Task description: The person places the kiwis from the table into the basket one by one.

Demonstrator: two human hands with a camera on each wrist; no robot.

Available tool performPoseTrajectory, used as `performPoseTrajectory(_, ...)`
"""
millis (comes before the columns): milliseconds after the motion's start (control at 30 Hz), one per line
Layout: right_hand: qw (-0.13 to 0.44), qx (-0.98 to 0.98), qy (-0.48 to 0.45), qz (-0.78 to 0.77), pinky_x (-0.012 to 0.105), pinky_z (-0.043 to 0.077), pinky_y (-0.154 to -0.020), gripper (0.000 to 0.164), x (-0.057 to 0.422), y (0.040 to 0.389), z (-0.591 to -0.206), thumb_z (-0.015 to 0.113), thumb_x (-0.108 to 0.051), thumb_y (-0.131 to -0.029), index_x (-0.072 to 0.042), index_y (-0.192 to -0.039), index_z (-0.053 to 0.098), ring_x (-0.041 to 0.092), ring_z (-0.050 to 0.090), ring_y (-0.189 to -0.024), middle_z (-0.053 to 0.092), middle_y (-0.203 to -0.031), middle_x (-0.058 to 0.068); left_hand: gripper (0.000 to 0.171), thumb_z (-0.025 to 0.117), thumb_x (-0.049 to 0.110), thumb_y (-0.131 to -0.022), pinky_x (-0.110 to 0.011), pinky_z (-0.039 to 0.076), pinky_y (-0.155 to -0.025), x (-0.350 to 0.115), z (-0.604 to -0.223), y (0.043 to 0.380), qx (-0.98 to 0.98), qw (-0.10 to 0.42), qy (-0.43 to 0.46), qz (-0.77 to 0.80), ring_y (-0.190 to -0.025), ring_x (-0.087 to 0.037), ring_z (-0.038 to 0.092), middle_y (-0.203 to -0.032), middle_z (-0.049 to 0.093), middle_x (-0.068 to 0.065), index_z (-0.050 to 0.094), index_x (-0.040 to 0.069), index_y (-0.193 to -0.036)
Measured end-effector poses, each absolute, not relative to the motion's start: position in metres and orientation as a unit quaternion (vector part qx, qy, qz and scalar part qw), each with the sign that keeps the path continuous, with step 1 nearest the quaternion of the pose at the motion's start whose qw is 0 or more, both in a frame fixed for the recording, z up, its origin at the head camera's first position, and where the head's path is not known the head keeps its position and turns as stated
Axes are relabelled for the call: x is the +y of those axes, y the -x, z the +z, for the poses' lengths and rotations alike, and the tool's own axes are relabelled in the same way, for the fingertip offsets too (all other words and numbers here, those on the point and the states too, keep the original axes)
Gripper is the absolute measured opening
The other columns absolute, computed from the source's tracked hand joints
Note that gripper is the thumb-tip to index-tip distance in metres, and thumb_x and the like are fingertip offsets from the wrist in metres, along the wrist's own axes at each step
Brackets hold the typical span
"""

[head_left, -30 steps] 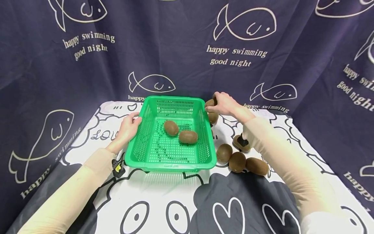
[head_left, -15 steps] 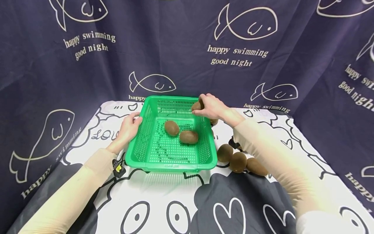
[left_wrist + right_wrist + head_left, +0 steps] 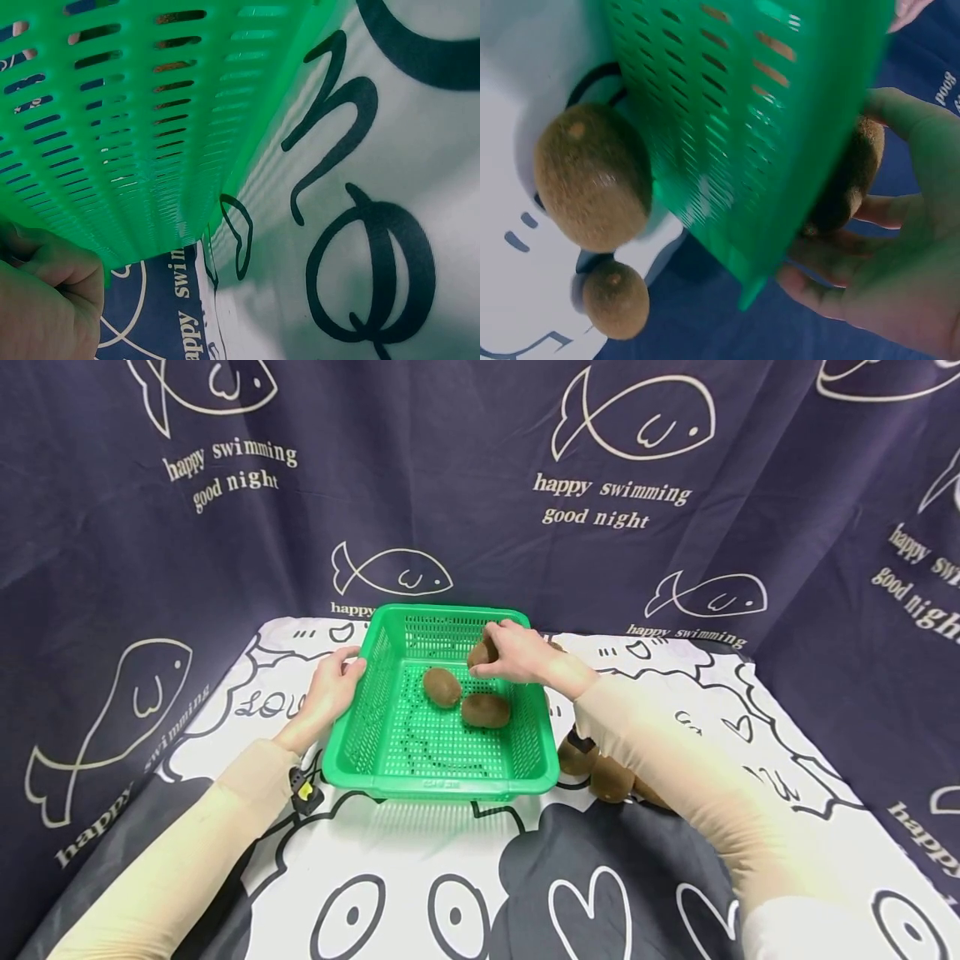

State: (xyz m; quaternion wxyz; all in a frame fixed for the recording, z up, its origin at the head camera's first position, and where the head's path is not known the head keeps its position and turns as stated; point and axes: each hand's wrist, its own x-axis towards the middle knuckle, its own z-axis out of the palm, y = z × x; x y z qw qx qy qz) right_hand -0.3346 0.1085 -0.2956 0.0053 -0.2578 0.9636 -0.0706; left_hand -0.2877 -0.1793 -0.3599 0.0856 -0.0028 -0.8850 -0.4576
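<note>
A green plastic basket [image 3: 441, 785] stands on the table with two brown kiwis inside, one kiwi [image 3: 442, 687] lying just behind the other kiwi [image 3: 486, 711]. At the basket's left rim, my left hand [image 3: 333, 685] grips the edge, its fingers curled in the left wrist view. My right hand [image 3: 517, 652] holds a third kiwi [image 3: 482, 653] over the back right part of the basket, inside the rim. In the right wrist view, fingers and thumb go round this kiwi [image 3: 859, 172], and the basket wall partly hides it.
Several kiwis lie on the table right of the basket, among them a front kiwi [image 3: 611, 778] partly under the right forearm. Two more, a large kiwi [image 3: 592, 178] and a smaller-looking kiwi [image 3: 616, 300], sit beside the wall. A dark printed curtain [image 3: 480, 485] hangs behind.
My right hand has carried a kiwi from beyond the basket's right rim leftward and down into the basket's back right. My left hand has stayed on the left rim.
</note>
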Motion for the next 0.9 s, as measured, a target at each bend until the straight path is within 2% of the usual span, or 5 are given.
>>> performPoseTrajectory(133, 0.018, 0.962, 0.264, -0.069, 0.047, 0.051, -0.088, 0.058, 0.104, 0.334, -0.304, 0.067, -0.05, -0.085, -0.006, -0.121, 0.053, 0.031, 0.057, -0.105, 0.057, -0.119, 0.016, 0.044, 0.042, 0.02, -0.102, -0.023, 0.048, -0.07, -0.179, -0.361, 0.288, -0.885, 0.084, -0.001, -0.459, -0.081, -0.021, 0.059, -0.105, 0.064, -0.023, 0.045, 0.001, -0.141)
performPoseTrajectory(400, 0.015, 0.962, 0.266, -0.062, 0.049, 0.05, -0.091, 0.058, 0.101, 0.336, -0.314, 0.069, -0.047, -0.083, -0.005, -0.119, 0.053, 0.032, 0.056, -0.11, 0.057, -0.119, 0.017, 0.044, 0.041, 0.021, -0.102, -0.023, 0.05, -0.068, -0.179, -0.362, 0.29, -0.883, 0.081, -0.001, -0.462, -0.081, -0.021, 0.059, -0.104, 0.064, -0.022, 0.045, 0.001, -0.141)
performPoseTrajectory(567, 0.02, 0.965, 0.257, -0.055, 0.05, 0.048, -0.094, 0.061, 0.101, 0.339, -0.317, 0.069, -0.049, -0.083, -0.005, -0.123, 0.052, 0.031, 0.055, -0.113, 0.057, -0.122, 0.017, 0.044, 0.042, 0.02, -0.102, -0.021, 0.049, -0.067, -0.18, -0.363, 0.291, -0.883, 0.089, 0.001, -0.461, -0.078, -0.018, 0.058, -0.102, 0.063, -0.021, 0.045, 0.001, -0.141)
performPoseTrajectory(733, 0.021, 0.965, 0.258, -0.038, 0.049, 0.048, -0.092, 0.061, 0.1, 0.342, -0.321, 0.068, -0.05, -0.083, -0.006, -0.122, 0.053, 0.031, 0.056, -0.112, 0.059, -0.12, 0.017, 0.043, 0.042, 0.02, -0.102, -0.021, 0.049, -0.066, -0.18, -0.363, 0.292, -0.883, 0.092, 0.003, -0.461, -0.075, -0.015, 0.056, -0.099, 0.063, -0.02, 0.046, 0.001, -0.14)
performPoseTrajectory(900, 0.019, 0.965, 0.261, -0.032, 0.049, 0.048, -0.09, 0.06, 0.1, 0.345, -0.326, 0.068, -0.05, -0.083, -0.006, -0.121, 0.053, 0.031, 0.056, -0.111, 0.059, -0.119, 0.017, 0.044, 0.042, 0.021, -0.102, -0.022, 0.049, -0.067, -0.181, -0.362, 0.29, -0.884, 0.087, 0.001, -0.459, -0.078, -0.019, 0.058, -0.101, 0.063, -0.02, 0.046, 0.002, -0.141)
